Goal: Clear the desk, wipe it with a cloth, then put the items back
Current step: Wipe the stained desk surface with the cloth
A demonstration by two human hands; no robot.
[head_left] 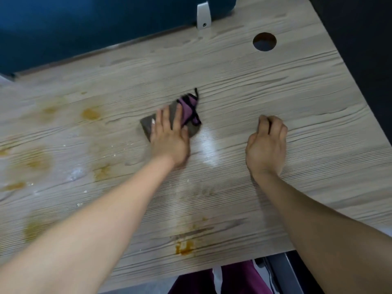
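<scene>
Pale wood-grain laminate worktop (275, 85), orange-brown stains, white crumbs, round cable hole (264, 41). Grey-and-purple cloth (186, 112), dark-edged, blurred, partly hidden under left hand (169, 137); its fingers (164, 119) flat, straight, pressing cloth. Right hand (266, 149) knuckles-up on worktop, fingers curled under, holding nothing visible.

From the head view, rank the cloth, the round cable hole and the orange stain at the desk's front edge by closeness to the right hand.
1. Cloth, to the left of the right hand, under the left hand.
2. Cable hole, beyond it, toward the back.
3. Orange stain, near the front edge, to the left.
</scene>
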